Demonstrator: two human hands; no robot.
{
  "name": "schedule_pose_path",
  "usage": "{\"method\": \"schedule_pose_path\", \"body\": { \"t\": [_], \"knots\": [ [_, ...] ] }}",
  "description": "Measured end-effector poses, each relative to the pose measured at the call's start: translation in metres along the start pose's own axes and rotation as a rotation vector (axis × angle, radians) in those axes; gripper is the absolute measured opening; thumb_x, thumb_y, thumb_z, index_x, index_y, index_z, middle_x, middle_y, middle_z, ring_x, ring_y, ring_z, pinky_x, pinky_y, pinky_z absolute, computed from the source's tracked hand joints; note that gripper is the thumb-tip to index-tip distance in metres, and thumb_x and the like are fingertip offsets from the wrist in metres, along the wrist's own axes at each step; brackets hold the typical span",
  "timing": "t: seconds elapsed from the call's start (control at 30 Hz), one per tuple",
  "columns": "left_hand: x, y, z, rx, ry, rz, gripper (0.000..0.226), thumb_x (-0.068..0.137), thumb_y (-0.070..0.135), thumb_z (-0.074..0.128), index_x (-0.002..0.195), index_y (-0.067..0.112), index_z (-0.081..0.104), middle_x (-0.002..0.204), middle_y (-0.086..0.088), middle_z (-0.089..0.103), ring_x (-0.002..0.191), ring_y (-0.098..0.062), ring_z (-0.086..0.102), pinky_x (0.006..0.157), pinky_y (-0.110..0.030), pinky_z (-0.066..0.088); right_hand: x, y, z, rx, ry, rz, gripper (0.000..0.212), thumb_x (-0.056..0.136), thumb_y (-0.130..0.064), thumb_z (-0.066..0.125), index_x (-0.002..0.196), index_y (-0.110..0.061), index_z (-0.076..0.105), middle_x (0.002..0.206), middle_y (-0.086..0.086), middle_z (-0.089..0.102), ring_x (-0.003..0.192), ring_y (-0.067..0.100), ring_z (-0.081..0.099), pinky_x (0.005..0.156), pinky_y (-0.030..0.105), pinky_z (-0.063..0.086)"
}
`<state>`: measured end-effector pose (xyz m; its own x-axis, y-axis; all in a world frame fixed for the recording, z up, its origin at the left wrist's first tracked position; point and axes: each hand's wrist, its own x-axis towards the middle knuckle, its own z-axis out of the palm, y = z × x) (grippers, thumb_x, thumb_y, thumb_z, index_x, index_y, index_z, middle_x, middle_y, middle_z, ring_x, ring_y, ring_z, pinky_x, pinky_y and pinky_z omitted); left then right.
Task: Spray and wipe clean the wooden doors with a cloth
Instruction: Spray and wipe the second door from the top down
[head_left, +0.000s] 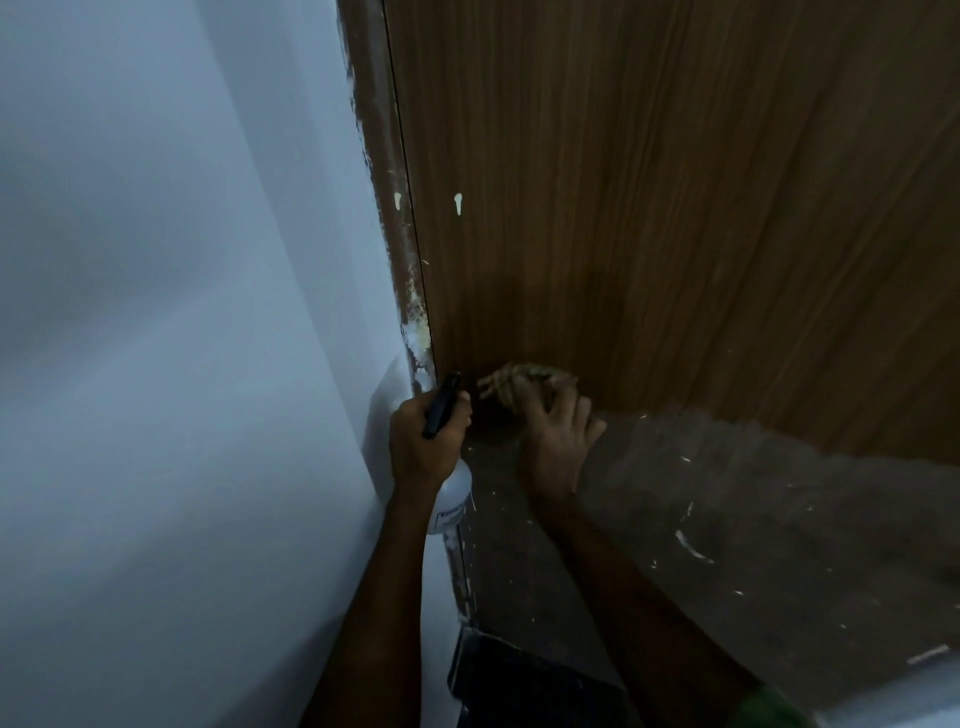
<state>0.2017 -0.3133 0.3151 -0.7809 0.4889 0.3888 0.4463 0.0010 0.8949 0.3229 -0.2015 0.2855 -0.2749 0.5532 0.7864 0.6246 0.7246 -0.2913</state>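
Observation:
A brown wooden door (649, 208) fills the upper right, with white paint drips on it and on its frame (400, 234). My left hand (423, 436) grips a white spray bottle (451, 499) with a black nozzle, held low by the door's left edge. My right hand (558, 431) presses a crumpled light cloth (519, 382) against the bottom of the door, near its lower left corner. The cloth is partly hidden under my fingers.
A white wall (182, 364) takes up the whole left side. A grey concrete floor (753, 545) with white paint flecks lies below the door. A dark object (519, 680) sits at the bottom near my arms.

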Motion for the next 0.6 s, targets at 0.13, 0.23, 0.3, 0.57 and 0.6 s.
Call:
{"method": "schedule_pose_path", "body": {
  "t": [0.13,0.23,0.3,0.57,0.6],
  "knots": [
    [-0.009,0.003,0.011,0.025,-0.036,-0.016,0.045,0.09,0.06,0.063,0.089,0.018,0.077,0.073,0.005,0.075,0.065,-0.018,0.072,0.064,-0.043,0.062,-0.001,0.021,-0.007,-0.061,-0.021,-0.076,0.048,0.089,-0.012,0.06,0.134,-0.027,0.065,0.135,0.018,0.053,0.111,0.035,0.047,0.091,0.05,0.04],
    [-0.012,0.012,0.023,0.014,-0.082,-0.021,0.046,0.088,0.063,0.062,0.087,0.019,0.076,0.073,0.002,0.074,0.066,-0.024,0.071,0.066,-0.053,0.062,-0.041,0.041,0.009,-0.053,-0.225,-0.169,0.053,0.073,-0.007,0.082,0.121,-0.028,0.071,0.132,0.014,0.053,0.111,0.037,0.05,0.088,0.057,0.049],
    [-0.013,0.019,0.03,0.014,-0.12,-0.002,0.042,0.09,0.06,0.064,0.082,0.02,0.074,0.07,0.0,0.072,0.062,-0.025,0.069,0.063,-0.056,0.06,-0.049,0.043,0.008,-0.022,-0.282,-0.12,0.053,0.067,-0.006,0.089,0.113,-0.028,0.073,0.126,0.011,0.053,0.105,0.033,0.05,0.085,0.053,0.05],
    [-0.019,0.037,0.044,0.034,-0.179,0.047,0.046,0.089,0.059,0.062,0.08,0.016,0.074,0.068,-0.001,0.072,0.059,-0.02,0.068,0.06,-0.049,0.059,0.003,0.05,-0.033,-0.008,0.067,-0.009,0.039,0.09,-0.025,0.055,0.126,-0.024,0.07,0.135,0.016,0.056,0.113,0.036,0.049,0.09,0.048,0.04],
    [-0.02,0.038,0.046,0.03,-0.191,0.035,0.047,0.088,0.06,0.061,0.08,0.015,0.073,0.068,-0.002,0.071,0.059,-0.021,0.068,0.06,-0.051,0.059,-0.011,0.057,-0.031,-0.037,0.0,-0.06,0.039,0.089,-0.021,0.061,0.126,-0.025,0.069,0.137,0.016,0.054,0.115,0.037,0.049,0.09,0.05,0.042]
  ]
}}
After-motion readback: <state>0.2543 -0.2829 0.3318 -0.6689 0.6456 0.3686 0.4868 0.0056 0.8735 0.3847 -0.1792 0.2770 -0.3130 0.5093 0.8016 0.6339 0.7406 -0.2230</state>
